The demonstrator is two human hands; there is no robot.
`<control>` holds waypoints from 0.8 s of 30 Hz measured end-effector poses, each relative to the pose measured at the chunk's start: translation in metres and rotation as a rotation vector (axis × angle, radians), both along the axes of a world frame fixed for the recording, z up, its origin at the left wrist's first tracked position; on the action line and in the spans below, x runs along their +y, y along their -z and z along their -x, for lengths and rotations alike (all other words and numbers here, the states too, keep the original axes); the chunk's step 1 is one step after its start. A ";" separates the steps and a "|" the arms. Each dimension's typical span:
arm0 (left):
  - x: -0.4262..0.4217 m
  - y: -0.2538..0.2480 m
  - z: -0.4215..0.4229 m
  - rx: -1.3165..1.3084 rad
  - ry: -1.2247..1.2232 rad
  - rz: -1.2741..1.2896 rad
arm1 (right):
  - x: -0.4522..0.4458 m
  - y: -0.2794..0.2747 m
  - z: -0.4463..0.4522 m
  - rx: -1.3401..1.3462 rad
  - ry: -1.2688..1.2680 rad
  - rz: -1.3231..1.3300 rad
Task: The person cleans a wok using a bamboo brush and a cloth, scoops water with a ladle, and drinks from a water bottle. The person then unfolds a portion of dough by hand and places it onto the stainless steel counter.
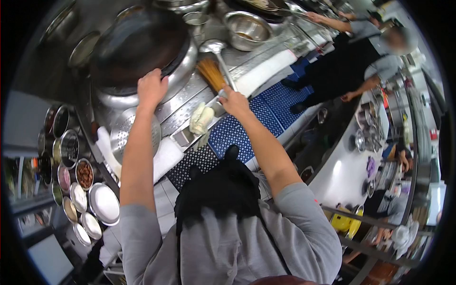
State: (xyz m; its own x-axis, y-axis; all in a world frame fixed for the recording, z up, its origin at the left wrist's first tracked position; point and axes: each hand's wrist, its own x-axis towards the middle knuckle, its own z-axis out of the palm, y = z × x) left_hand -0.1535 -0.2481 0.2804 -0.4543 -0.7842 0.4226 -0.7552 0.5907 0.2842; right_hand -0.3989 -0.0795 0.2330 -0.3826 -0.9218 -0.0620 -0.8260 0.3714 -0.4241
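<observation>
My left hand [152, 88] is closed on the near rim of a large dark wok [135, 50], which is tilted over a round steel ring [183, 78] on the stove and blurred. In my right hand [232, 100] is a bamboo wok brush [211, 73], its bristles pointing toward the stove. A steel ladle [213, 46] lies beside the brush, its handle running close past my right fingers. A crumpled pale cloth [201, 118] sits at the stove edge between my arms. Below my left forearm is a round perforated strainer [135, 135].
Steel bowls [248, 29] stand at the back of the stove. Ingredient containers [84, 173] are at the left, with a white-filled one [104, 204] nearest. A co-worker [351, 61] stands at right on blue mats [280, 102], near a long counter [339, 166].
</observation>
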 end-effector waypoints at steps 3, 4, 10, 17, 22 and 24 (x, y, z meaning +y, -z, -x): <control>-0.009 0.022 -0.015 0.012 0.097 0.081 | 0.015 -0.021 -0.002 -0.085 -0.077 -0.036; -0.012 0.030 -0.017 -0.018 0.100 0.145 | 0.018 -0.008 -0.001 -0.026 -0.055 0.050; 0.007 0.014 0.000 -0.092 -0.016 0.185 | 0.014 0.018 0.004 0.012 -0.014 0.059; -0.009 0.014 -0.002 -0.112 -0.124 -0.059 | 0.008 0.019 0.014 0.015 -0.144 0.000; -0.024 0.008 0.003 -0.225 -0.200 -0.169 | 0.002 0.018 0.029 -0.074 -0.198 -0.047; -0.012 -0.005 0.014 -0.210 -0.241 -0.159 | 0.013 0.003 0.033 -0.133 -0.233 0.056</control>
